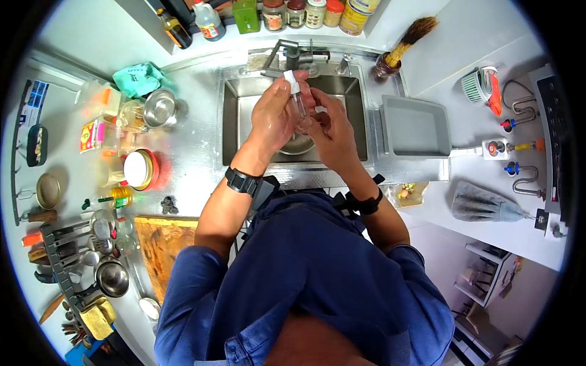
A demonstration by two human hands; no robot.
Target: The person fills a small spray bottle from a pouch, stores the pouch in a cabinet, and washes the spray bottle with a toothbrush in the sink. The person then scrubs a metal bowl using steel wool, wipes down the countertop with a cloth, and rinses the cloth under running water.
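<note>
Over the sink (232,131) I hold a small clear bottle (299,105) with a white top, tilted, its top pointing up and left. My left hand (271,114) is closed round its upper part, thumb close to the white top. The fingers of my right hand (332,127) are bent round the lower end of the bottle. Both hands look wet. Below them a round metal bowl or strainer (298,146) sits in the sink, partly hidden by my hands. The faucet (292,56) stands just behind the bottle's top.
A grey plastic basin (418,128) lies right of the sink. To the left are a metal bowl (160,108), containers and a wooden cutting board (159,244). Jars (274,15) and bottles line the back ledge; a brush (406,46) stands in a holder at back right.
</note>
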